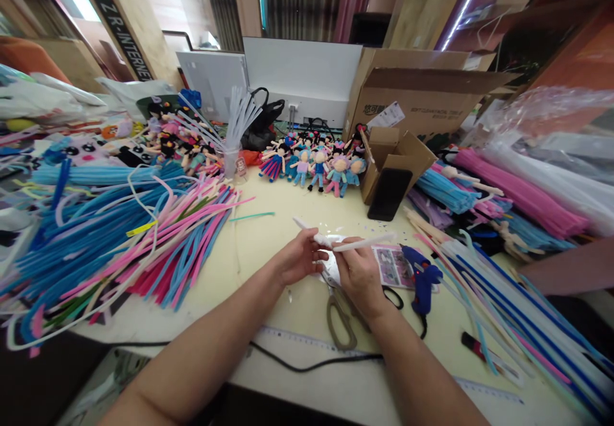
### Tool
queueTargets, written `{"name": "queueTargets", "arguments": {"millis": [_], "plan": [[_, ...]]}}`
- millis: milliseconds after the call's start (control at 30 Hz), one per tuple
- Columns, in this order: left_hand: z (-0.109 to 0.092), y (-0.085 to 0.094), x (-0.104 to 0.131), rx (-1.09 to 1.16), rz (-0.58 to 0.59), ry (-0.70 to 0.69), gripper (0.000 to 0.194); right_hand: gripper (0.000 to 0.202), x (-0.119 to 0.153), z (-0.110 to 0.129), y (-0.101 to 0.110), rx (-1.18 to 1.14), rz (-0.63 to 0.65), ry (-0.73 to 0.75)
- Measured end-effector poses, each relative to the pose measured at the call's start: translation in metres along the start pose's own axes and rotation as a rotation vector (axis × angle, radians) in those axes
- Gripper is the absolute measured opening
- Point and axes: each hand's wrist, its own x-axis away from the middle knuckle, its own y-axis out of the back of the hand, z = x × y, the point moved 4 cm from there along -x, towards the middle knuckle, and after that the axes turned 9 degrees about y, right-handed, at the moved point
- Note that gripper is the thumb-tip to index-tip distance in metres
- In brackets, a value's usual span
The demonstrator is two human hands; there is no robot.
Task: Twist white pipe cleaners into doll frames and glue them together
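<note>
A white pipe cleaner (365,242) runs between my two hands above the middle of the table, with a thicker, twisted-looking part near the left fingers. My left hand (302,256) pinches it between thumb and index finger, the other fingers loosely curled. My right hand (357,279) grips it from the right, its fingertips partly hidden. Under the hands lie scissors (341,323) with greyish-brown handles, partly covered by my right hand. A blue glue gun (425,279) rests to the right, beside a printed card (393,265).
Bundled colourful pipe cleaners (110,234) cover the left side; more strips (508,311) lie at right. Small dolls (319,167) stand at the back near a cardboard box (417,100) and a leaning black phone (389,194). A black cable (307,368) crosses the front, near a ruler (297,338).
</note>
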Motion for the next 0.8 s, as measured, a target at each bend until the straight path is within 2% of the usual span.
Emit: {"name": "queueTargets", "arguments": {"millis": [133, 333, 467, 633, 800], "plan": [[-0.004, 0.000, 0.002, -0.013, -0.048, -0.057, 0.014, 0.016, -0.001, -0.004, 0.001, -0.042, -0.008, -0.090], [-0.007, 0.005, -0.001, -0.064, -0.105, -0.160, 0.025, 0.013, 0.002, -0.016, -0.003, -0.169, -0.044, -0.261], [-0.009, 0.006, -0.002, -0.147, -0.070, -0.235, 0.030, 0.016, 0.004, -0.026, -0.006, -0.313, -0.066, -0.429], [-0.011, 0.005, -0.002, -0.224, -0.008, -0.307, 0.032, 0.024, 0.007, -0.033, -0.013, -0.623, -0.036, -0.649], [-0.013, 0.005, 0.001, -0.236, -0.004, -0.321, 0.032, 0.026, 0.013, -0.035, -0.023, -0.849, -0.053, -0.728]]}}
